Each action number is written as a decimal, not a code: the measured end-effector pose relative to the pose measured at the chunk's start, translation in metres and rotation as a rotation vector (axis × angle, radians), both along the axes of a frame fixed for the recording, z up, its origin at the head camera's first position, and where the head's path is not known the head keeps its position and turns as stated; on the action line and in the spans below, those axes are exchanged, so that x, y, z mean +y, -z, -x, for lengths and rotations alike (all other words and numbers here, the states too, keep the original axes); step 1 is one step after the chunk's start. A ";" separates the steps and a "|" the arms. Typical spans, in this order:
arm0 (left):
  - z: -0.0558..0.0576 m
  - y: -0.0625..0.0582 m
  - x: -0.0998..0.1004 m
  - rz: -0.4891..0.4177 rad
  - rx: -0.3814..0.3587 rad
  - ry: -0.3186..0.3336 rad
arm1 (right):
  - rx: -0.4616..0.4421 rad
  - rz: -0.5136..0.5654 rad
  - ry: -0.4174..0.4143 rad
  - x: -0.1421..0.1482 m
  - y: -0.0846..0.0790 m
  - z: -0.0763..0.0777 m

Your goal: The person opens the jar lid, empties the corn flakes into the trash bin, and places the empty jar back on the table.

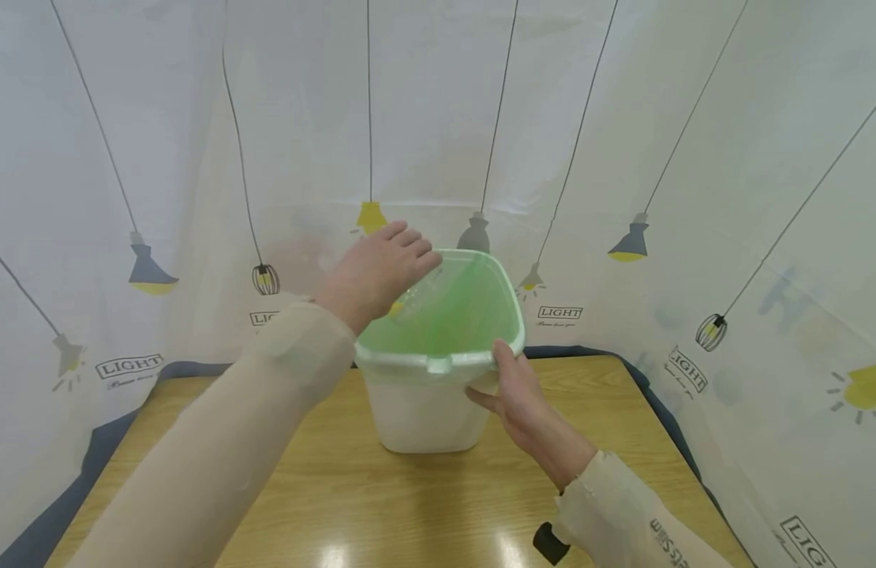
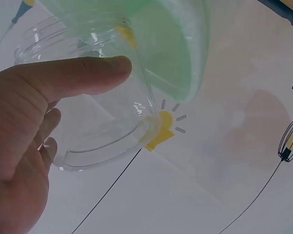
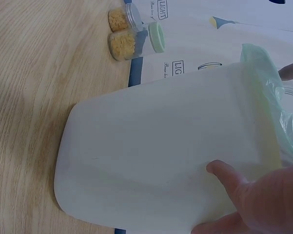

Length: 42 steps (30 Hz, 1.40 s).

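A clear jar [image 2: 102,117] with a threaded neck and no lid on it is gripped in my left hand [image 1: 384,272], thumb along its side. The jar tilts over the bin, its neck toward the green liner [image 1: 473,304]. From above, the left hand covers most of the jar. The white bin [image 1: 431,414] stands upright on the table, its liner folded over the rim. My right hand [image 1: 523,402] holds the bin at its near right rim, with fingertips [image 3: 217,167] against the outer wall.
Behind the bin, in the right wrist view, stand two jars of yellowish pieces: one with a green lid [image 3: 157,37], one with a silvery lid [image 3: 133,17]. The wooden table [image 1: 303,489] ends at a white curtain [image 1: 438,118] printed with lamps.
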<state>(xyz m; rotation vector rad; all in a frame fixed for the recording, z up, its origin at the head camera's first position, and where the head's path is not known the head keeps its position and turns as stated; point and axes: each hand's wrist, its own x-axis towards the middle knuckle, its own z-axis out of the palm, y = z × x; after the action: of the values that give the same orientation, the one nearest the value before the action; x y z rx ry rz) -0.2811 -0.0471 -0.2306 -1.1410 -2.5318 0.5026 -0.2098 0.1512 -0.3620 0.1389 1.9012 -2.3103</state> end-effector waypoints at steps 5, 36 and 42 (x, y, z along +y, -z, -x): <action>-0.001 0.000 0.002 0.049 0.006 -0.016 | -0.007 -0.004 0.008 0.000 0.000 0.000; 0.004 0.012 0.006 0.187 0.179 0.079 | -0.002 -0.008 0.001 0.001 0.000 0.001; 0.006 0.010 0.005 0.180 0.219 0.075 | -0.005 -0.003 0.009 0.001 0.001 0.001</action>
<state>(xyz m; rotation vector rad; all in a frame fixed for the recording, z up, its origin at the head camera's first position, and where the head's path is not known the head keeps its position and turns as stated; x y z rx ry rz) -0.2874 -0.0417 -0.2403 -1.1675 -2.2847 0.8019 -0.2108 0.1519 -0.3627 0.1545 1.9059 -2.3107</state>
